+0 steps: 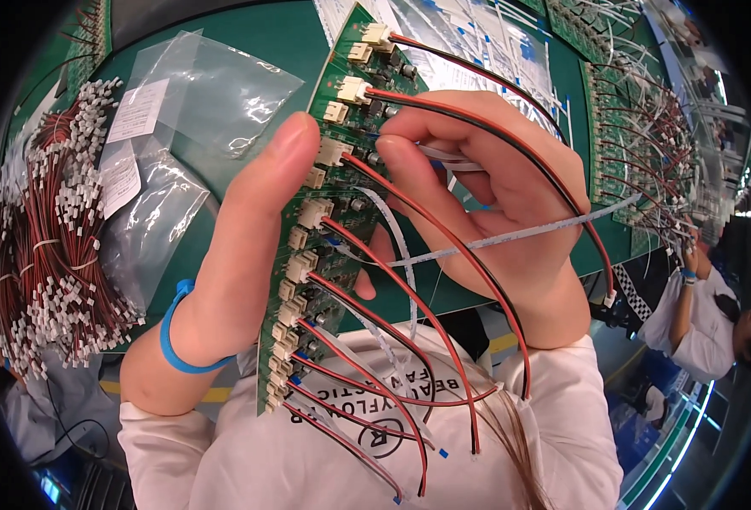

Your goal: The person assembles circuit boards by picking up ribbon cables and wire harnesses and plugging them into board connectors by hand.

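Observation:
A long green circuit board panel stands tilted in front of me, with a row of cream connectors along it. My left hand is closed around its left edge, thumb on the near side and a fingertip showing past the other edge. Several red-and-black wire leads run from the connectors to the right and down. White flat ribbon cables also hang from the board. On the board's right side, my right hand pinches thumb and forefinger together; a white flat cable runs into its grip. The cable's tip is hidden.
Bundles of red-and-black leads with white plugs lie at the left. Clear plastic bags rest on the green table mat nearby. More flat cables lie at the back, wired boards at the right. Another person is at far right.

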`<action>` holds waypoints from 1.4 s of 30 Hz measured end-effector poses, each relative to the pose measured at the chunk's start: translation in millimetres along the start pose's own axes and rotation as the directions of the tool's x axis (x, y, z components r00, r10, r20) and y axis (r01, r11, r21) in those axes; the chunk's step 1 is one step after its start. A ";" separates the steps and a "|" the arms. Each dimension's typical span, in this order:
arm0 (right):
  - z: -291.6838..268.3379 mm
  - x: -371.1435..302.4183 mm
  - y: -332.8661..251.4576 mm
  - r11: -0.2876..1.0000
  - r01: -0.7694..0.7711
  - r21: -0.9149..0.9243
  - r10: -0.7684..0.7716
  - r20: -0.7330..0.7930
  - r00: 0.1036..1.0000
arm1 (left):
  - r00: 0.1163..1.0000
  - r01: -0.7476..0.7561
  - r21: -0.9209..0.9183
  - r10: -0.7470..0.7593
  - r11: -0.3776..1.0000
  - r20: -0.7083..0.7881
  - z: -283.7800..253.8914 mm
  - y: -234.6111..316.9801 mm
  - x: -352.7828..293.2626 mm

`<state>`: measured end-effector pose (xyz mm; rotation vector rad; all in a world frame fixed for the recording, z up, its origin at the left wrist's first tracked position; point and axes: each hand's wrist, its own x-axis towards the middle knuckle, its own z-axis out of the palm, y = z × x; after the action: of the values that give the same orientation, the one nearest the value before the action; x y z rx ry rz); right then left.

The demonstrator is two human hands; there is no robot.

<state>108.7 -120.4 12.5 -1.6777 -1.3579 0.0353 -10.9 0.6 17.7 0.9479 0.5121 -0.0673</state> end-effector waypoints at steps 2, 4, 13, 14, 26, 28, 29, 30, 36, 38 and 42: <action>-0.1 0.1 0.3 1.000 -0.004 -0.005 0.004 0.003 1.000 | 1.000 -0.003 0.018 0.003 1.000 -0.006 1.4 1.2 0.6; 0.3 -0.3 0.8 1.000 -0.004 0.002 0.004 -0.006 1.000 | 1.000 -0.007 0.035 0.008 0.999 -0.015 2.1 1.0 0.6; -1.5 -0.7 -1.6 0.996 0.008 -0.088 -0.008 0.004 1.000 | 0.999 0.028 0.004 -0.028 1.000 0.028 -3.4 -5.5 3.0; -1.8 -1.0 -2.1 0.996 0.006 -0.088 -0.006 0.004 1.000 | 0.998 0.060 0.004 -0.060 0.998 -0.008 -0.1 -3.8 2.2; -5.6 0.7 -7.0 0.993 -0.052 -0.101 0.059 0.069 0.996 | 0.992 0.128 0.083 -0.129 0.988 0.002 0.4 -4.0 -2.6; -7.2 1.6 -9.2 0.994 -0.061 -0.090 0.066 0.057 0.996 | 0.992 0.123 0.087 -0.123 0.989 -0.003 -0.6 -4.1 -2.1; -7.2 1.6 -9.2 0.994 -0.060 -0.090 0.065 0.057 0.996 | 0.993 0.111 0.058 -0.112 0.992 0.023 -2.3 -5.2 -0.5; -7.2 1.6 -9.0 0.995 -0.056 -0.080 0.059 0.042 0.997 | 0.994 0.100 0.028 -0.101 0.995 0.049 -3.3 -5.6 0.2; -1.9 -0.8 -7.9 0.994 -0.104 -0.019 0.104 0.006 0.995 | 0.995 0.082 0.039 -0.084 0.996 0.048 -3.2 -4.8 -0.5; -3.0 -1.2 -6.9 0.994 -0.110 -0.008 0.111 0.026 0.994 | 0.996 0.084 0.025 -0.085 0.996 0.022 0.4 -3.4 -1.3; -3.1 -2.2 -7.3 0.991 -0.130 -0.021 0.130 0.036 0.991 | 0.995 0.097 0.020 -0.097 0.995 0.027 -1.2 -3.6 -0.6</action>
<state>104.1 -124.5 18.0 -1.7873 -1.2777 0.1297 -12.9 -0.7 14.7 0.9386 0.5327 -0.1727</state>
